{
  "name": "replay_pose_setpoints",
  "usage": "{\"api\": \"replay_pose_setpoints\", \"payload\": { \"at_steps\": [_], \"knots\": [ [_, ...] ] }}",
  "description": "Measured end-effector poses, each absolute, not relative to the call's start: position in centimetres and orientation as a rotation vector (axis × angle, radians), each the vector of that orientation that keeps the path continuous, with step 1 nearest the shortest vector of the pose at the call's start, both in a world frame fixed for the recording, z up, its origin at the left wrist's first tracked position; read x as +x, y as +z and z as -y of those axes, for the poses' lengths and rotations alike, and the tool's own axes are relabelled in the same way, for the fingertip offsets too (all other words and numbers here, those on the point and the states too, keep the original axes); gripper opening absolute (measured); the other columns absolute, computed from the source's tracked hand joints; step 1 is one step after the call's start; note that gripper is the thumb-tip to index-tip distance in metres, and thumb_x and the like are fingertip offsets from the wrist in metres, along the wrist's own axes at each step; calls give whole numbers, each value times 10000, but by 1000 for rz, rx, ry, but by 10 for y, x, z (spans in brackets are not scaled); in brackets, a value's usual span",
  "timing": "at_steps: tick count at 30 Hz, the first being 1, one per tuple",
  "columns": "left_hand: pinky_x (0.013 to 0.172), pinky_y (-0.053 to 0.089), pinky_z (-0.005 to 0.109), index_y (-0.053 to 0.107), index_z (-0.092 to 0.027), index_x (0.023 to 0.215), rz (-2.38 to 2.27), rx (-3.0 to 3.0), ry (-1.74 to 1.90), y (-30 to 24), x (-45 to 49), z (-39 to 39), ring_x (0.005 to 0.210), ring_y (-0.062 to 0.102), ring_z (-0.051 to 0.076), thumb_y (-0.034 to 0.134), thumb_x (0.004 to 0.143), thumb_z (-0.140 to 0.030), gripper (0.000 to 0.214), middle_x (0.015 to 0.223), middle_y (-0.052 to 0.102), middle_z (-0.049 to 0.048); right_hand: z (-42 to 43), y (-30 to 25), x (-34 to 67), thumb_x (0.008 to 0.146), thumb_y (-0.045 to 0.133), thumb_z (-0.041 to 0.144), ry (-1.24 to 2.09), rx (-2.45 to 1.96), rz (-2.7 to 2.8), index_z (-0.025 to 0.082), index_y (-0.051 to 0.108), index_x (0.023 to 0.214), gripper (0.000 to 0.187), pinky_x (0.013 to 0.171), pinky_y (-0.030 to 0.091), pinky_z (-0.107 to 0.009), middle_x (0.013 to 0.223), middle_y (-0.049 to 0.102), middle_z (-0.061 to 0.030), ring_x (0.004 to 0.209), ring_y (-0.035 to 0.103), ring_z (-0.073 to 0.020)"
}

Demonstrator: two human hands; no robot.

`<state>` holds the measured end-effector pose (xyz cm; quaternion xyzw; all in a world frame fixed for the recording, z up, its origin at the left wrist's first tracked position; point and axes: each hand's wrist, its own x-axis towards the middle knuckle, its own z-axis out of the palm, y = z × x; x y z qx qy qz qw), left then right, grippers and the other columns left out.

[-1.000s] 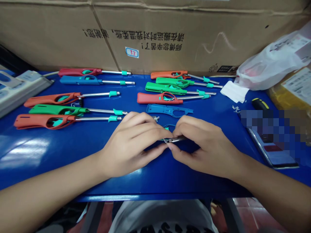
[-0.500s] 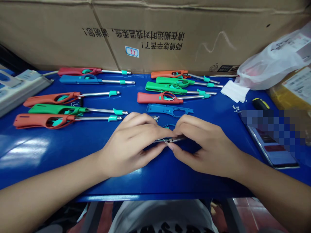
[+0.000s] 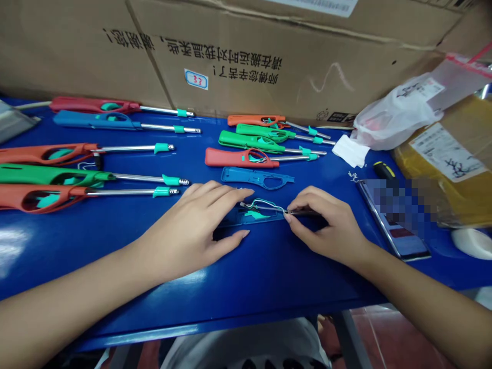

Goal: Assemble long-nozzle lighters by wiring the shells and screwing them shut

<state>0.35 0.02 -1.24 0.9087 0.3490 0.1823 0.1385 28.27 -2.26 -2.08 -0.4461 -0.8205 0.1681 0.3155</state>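
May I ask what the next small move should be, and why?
I would probably have the left hand tuck the wires into the nearer blue casing half: they loop up loosely past its far edge, that hand is open, and the right hand pinches the metal tube.

Left hand (image 3: 196,228): back upward, fingers (image 3: 223,197) gently bent, thumb (image 3: 228,245) spread apart from them. Right hand (image 3: 334,225): fingers bent, thumb drawn close to the fingertips in a pinch. Bare forearms (image 3: 100,277) slant outward behind the fingers.
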Motion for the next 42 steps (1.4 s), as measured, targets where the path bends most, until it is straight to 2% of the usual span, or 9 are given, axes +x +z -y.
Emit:
{"api": "replay_pose_setpoints", "payload": {
  "at_steps": [12,18,27,32,36,42],
  "knots": [
    [945,455,384,567,-201,1366,-934,2549,630,-19,4,-2,1109,642,233,628,1001,-306,385,1202,703,65,21,-23,281,877,684,138,425,-1106,2166,227,648,898,98,694,527,-322,850,663,-29,792,639,-179],
    [910,475,373,665,-200,1248,-906,2551,674,-19,6,-3,1080,659,224,609,1017,-300,257,1147,709,66,22,-22,283,875,694,141,409,-1090,2147,228,649,904,102,695,529,-326,849,667,-30,798,644,-180],
    [898,519,338,720,-202,1151,-876,2505,803,-21,7,-5,1053,688,200,610,1011,-213,178,1076,739,48,23,-22,283,872,699,147,358,-1068,2117,240,645,925,121,695,544,-349,857,676,-36,807,653,-192],
    [890,526,353,694,-180,1157,-929,2451,806,-20,13,-1,999,657,205,707,950,-296,237,1060,703,53,25,-21,282,856,721,132,323,-1081,2029,239,660,927,142,680,539,-353,860,670,-42,796,655,-195],
    [908,514,371,696,-178,1106,-960,2416,775,-19,16,-2,1010,642,214,705,947,-285,192,1052,684,52,27,-17,281,858,715,114,313,-1094,1957,241,663,912,147,669,535,-353,854,658,-40,770,651,-192],
    [938,480,378,667,-273,1350,-800,2545,577,-16,19,-5,1056,599,204,517,1036,-176,361,1122,610,71,25,-13,282,855,711,94,317,-1106,1876,238,654,879,157,635,515,-329,843,646,-31,742,637,-178]
  ]
}}
